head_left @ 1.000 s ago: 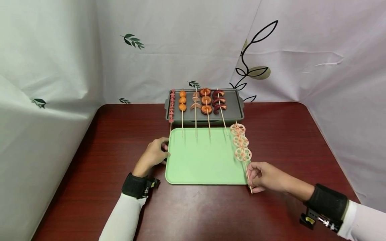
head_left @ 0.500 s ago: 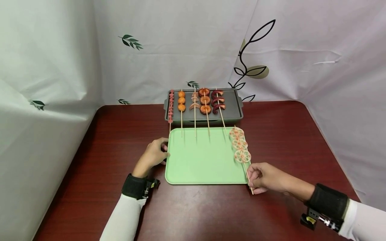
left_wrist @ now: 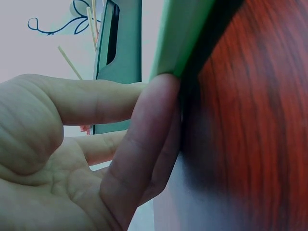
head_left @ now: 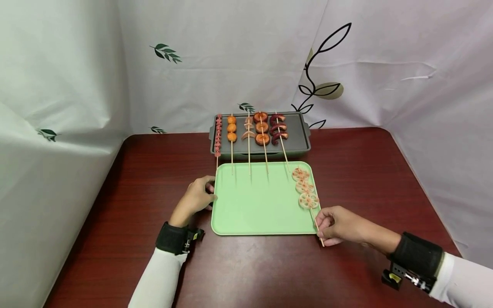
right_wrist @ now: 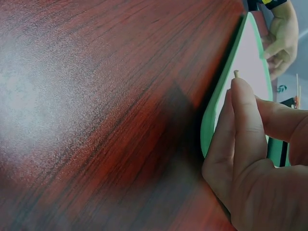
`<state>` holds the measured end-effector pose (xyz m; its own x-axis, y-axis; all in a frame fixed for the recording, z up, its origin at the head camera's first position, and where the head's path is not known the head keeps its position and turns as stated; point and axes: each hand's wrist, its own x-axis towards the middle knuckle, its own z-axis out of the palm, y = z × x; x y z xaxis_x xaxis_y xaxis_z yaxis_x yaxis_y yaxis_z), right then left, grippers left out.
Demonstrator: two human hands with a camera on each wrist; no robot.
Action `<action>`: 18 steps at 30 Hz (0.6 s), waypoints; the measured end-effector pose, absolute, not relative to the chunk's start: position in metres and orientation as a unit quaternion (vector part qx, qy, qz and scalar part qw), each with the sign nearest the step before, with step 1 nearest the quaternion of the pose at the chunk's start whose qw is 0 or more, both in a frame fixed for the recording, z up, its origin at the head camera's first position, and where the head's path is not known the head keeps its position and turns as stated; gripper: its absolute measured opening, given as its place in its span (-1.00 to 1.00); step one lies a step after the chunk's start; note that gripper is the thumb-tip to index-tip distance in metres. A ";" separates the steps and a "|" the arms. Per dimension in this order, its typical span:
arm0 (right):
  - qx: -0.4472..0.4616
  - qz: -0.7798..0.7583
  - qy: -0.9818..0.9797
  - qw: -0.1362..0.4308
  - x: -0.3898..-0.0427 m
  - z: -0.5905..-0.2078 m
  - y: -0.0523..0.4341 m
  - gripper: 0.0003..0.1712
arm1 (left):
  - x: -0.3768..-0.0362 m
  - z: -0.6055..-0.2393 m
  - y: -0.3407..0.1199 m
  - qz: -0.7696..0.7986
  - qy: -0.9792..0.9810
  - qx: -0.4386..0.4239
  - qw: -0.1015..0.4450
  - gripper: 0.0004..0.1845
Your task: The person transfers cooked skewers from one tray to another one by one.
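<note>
My right hand pinches the lower end of the stick of a lotus root skewer. Its three pale, holed slices lie over the right side of a light green tray; whether they touch it is hard to tell. In the right wrist view, the stick's tip pokes out past the fingertips. At the tray's left edge, my left hand grips the rim between thumb and fingers. The left wrist view has these fingertips against the tray's green edge, close above the table.
Behind the tray stands a dark grill plate. Several skewers lie across it: pink pieces, orange balls, pale slices, mushroom-like rounds and purple tentacles. Their sticks reach over the tray's back edge. White cloth hangs behind the wooden table.
The lotus root skewer has come slightly toward me and left, its top slices now within the tray's outline. My right hand still pinches the stick. The left hand keeps its place.
</note>
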<state>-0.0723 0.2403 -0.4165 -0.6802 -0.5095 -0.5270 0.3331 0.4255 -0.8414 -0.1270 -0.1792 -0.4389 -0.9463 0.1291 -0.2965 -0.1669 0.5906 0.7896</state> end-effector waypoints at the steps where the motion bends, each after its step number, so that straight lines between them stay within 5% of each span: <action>1: -0.060 -0.527 0.750 0.395 -0.073 -0.416 0.240 -0.76 | -0.127 -0.439 -0.179 0.452 0.877 -0.010 0.163 -0.37; 18: -0.145 -0.407 0.823 0.369 -0.081 -0.419 0.242 -0.71 | -0.126 -0.439 -0.180 0.447 0.879 -0.008 0.164 -0.38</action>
